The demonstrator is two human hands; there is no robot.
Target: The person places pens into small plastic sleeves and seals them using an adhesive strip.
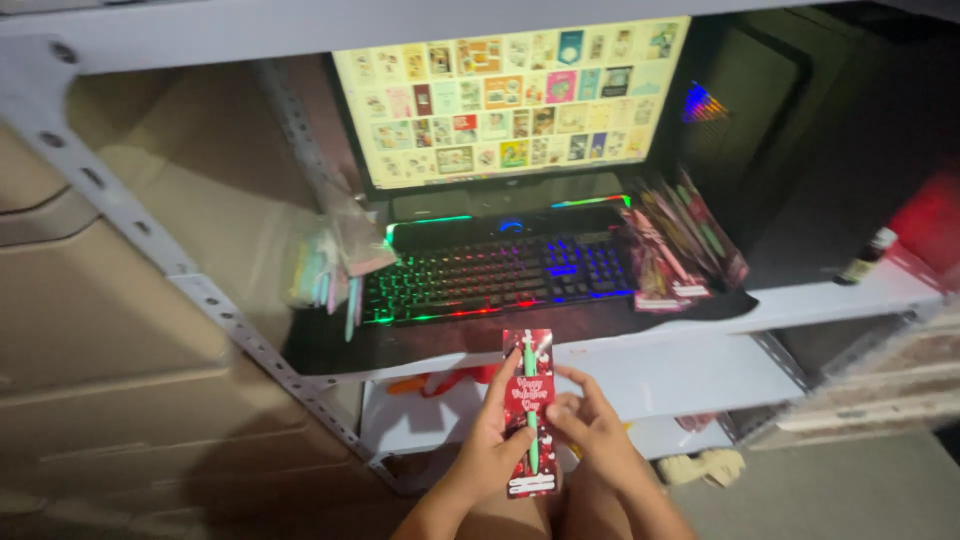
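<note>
A long, narrow red card with white hearts and a mint-green pen fixed along its middle (528, 412) stood low in the centre of the frame, its long axis running nearly straight up and down the picture. It lay between the two hands. The left hand (492, 450) gripped its left edge, thumb laid across the face and fingers curled behind. The right hand (590, 428) met it from the right, fingertips bent in against the pen near mid-length; whether they pinched it or only touched could not be told. Both hands sat equally close, the card's top end rising clear above the fingers.

Just above the card ran one black keyboard with rainbow backlit keys (497, 277) on a dark mat, and over that one bright monitor showing a grid of small coloured pictures (512, 95). A sheaf of similar red packaged cards (682, 250) leaned right of the keyboard, too overlapped to count. A bundle of pastel pens in clear wrap (325, 270) lay to its left. One small dark bottle with a white cap (866, 257) stood at the far right on the white metal shelf (820, 300).
</note>
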